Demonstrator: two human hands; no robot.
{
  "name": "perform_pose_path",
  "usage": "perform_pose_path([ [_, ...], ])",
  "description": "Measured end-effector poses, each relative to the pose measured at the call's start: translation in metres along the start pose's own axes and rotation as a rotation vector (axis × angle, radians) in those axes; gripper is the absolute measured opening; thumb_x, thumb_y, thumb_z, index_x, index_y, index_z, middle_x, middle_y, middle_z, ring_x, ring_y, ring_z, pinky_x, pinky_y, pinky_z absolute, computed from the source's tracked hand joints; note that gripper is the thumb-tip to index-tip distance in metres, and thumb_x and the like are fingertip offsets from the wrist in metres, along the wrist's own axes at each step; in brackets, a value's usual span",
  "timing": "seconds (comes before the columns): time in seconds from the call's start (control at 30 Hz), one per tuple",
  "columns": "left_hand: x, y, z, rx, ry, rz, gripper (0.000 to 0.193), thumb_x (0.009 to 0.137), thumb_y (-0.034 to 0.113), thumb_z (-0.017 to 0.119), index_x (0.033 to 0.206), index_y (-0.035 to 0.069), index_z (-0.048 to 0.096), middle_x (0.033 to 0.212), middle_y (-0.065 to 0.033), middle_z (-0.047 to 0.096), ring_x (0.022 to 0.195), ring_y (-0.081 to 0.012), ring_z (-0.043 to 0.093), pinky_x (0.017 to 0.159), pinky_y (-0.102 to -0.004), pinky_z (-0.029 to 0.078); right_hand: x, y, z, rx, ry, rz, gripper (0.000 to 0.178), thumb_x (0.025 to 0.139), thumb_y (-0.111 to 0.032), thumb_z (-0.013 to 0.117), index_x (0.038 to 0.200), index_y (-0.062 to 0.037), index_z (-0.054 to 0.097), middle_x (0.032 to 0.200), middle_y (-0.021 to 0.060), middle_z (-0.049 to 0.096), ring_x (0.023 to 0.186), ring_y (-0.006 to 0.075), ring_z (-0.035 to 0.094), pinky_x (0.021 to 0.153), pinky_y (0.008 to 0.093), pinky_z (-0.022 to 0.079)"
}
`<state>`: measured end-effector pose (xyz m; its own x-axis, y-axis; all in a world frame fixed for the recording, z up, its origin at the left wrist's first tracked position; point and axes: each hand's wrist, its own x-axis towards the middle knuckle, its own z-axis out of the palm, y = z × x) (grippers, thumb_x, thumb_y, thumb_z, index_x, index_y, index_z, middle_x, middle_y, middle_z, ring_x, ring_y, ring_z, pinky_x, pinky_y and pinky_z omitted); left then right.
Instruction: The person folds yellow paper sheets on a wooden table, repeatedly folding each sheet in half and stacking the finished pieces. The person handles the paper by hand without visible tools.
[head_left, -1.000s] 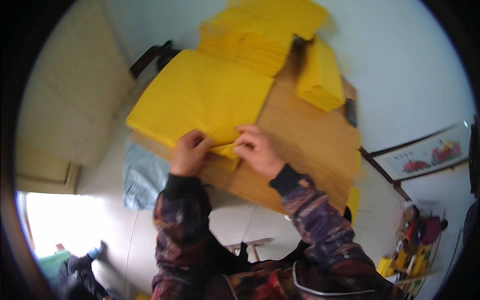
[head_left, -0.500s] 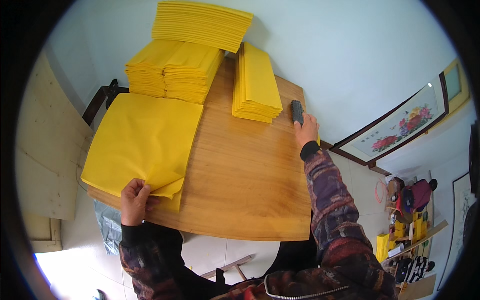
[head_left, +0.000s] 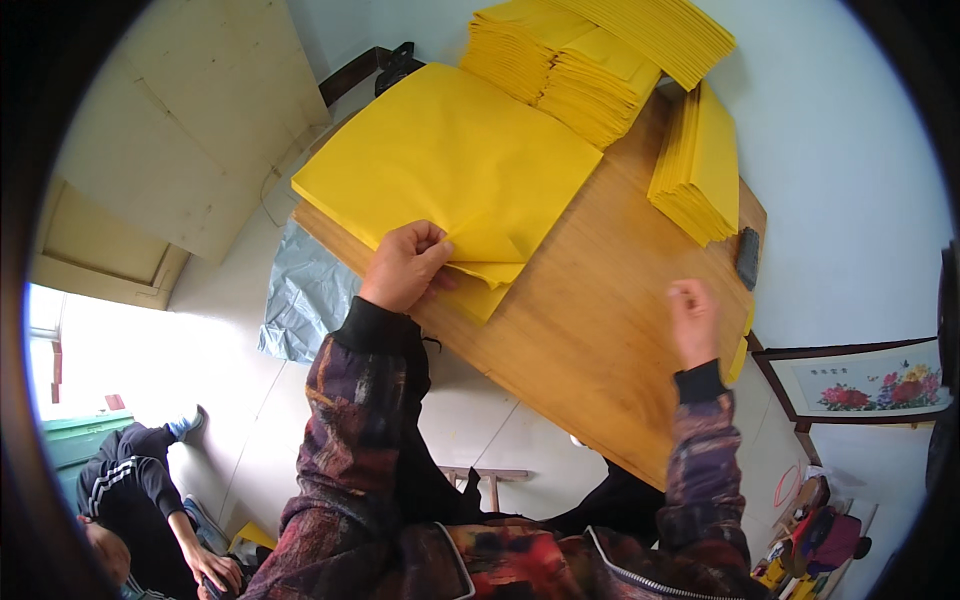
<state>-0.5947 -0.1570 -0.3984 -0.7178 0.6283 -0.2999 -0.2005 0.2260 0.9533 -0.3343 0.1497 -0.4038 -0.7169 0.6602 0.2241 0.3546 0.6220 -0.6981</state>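
Observation:
My left hand [head_left: 408, 265] pinches the near corner of a yellow sheet [head_left: 430, 150], which lies on a flat layered pile at the table's left side. That corner is lifted and folded back, with a gap beneath it. Over the right part of the wooden table [head_left: 570, 330], my right hand [head_left: 692, 320] hovers with its fingers curled in, slightly blurred, and nothing shows in it. A dark grey block [head_left: 748, 258] rests at the table's right edge, apart from that hand.
Folded yellow stacks [head_left: 695, 165] stand along the wall, with one fanned bundle [head_left: 660, 35] on top. Grey plastic sheeting [head_left: 305, 290] hangs below the left edge. At lower left, another person [head_left: 150, 500] sits on the floor. A framed flower picture [head_left: 860, 385] leans right.
My right hand has left the grey block and drawn back toward me over the table. My left hand keeps its pinch on the sheet's corner. The view has turned left.

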Motion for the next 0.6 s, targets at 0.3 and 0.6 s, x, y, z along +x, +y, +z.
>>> perform_pose_path([
  [0.3,0.002,0.000,0.002,-0.047,-0.004,0.018,0.013,0.089,0.013,0.056,0.088,0.000,0.057,0.073,-0.0027,0.062,0.057,-0.0126,0.064,0.047,-0.0232,0.045,0.001,-0.155,0.124,0.074,-0.421,-0.290,0.010,0.081,-0.007,0.063,0.090,-0.0032,0.063,0.090,0.0112,0.060,0.088,0.0298,0.056,0.076,0.0373,0.047],
  [0.6,0.005,0.000,-0.004,0.017,-0.091,0.040,0.017,0.091,0.019,0.056,0.091,0.002,0.058,0.077,-0.0019,0.064,0.063,-0.0113,0.067,0.047,-0.0194,0.044,0.030,-0.148,0.126,0.332,-0.691,-0.002,0.011,0.083,-0.005,0.066,0.078,-0.0032,0.055,0.072,-0.0047,0.052,0.067,0.0044,0.045,0.061,0.0207,0.039],
])
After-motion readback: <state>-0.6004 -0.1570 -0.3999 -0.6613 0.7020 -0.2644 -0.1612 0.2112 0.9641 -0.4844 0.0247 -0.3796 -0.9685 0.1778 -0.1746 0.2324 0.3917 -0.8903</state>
